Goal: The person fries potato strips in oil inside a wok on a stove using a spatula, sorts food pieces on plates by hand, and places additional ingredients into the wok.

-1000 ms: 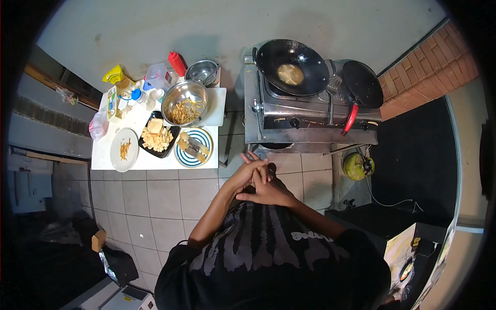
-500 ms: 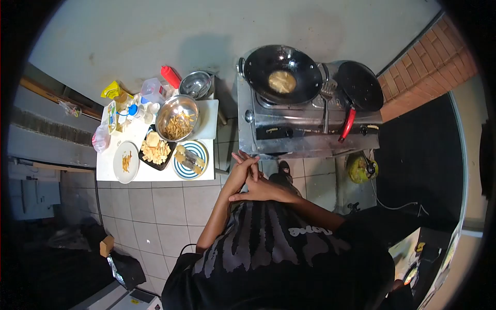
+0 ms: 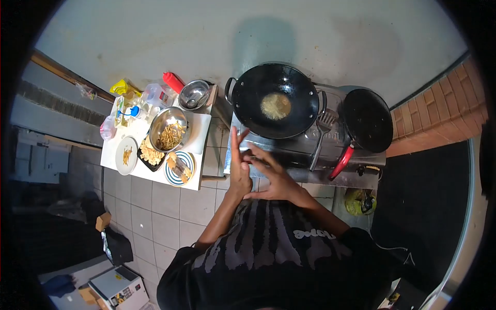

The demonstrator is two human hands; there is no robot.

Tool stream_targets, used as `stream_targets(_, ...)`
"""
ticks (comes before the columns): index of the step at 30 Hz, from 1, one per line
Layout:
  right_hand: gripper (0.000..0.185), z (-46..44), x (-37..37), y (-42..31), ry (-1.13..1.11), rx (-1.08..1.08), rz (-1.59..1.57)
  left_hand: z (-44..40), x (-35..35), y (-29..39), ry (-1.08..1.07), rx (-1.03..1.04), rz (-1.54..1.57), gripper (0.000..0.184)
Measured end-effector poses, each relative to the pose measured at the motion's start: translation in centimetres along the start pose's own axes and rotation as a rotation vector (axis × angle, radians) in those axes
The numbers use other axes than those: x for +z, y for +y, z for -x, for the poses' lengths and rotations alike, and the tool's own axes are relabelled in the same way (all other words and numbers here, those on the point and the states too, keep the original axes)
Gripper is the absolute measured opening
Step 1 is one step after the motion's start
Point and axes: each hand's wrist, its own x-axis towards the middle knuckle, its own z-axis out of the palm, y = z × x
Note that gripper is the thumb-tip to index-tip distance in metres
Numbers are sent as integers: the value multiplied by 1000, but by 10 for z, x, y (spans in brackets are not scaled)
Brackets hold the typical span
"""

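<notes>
Both hands are in front of my chest, close together, near the front edge of the stove (image 3: 305, 168). My left hand (image 3: 239, 173) has its fingers stretched out, pointing away from me, and holds nothing. Beside it, my right hand (image 3: 275, 180) is spread, its fingers close to or touching the left; it is empty too. Beyond them a black wok (image 3: 253, 95) sits on the stove with a little bubbling, pale yellow oil (image 3: 276, 106) at the bottom. To its right lie a slotted metal turner (image 3: 321, 133) and a black frying pan (image 3: 368, 121) with a red handle.
On the white table (image 3: 199, 134) at left stand a steel bowl (image 3: 170, 113) of brown strips, a dark tray (image 3: 152, 161) of pale pieces, a striped plate (image 3: 189, 164), an oval plate (image 3: 124, 168), a red bottle (image 3: 173, 81). A green gas cylinder (image 3: 356, 202) stands below the stove.
My hands, interlaced before, have come partly apart, with the fingers spreading and the left ones pointing up. The view has shifted, so the stove appears lower.
</notes>
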Motion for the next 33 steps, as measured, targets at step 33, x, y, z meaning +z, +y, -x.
stream_targets(33, 32, 36, -210, 94, 1014, 560, 346, -33, -4, 1, 893, 212, -162, 82)
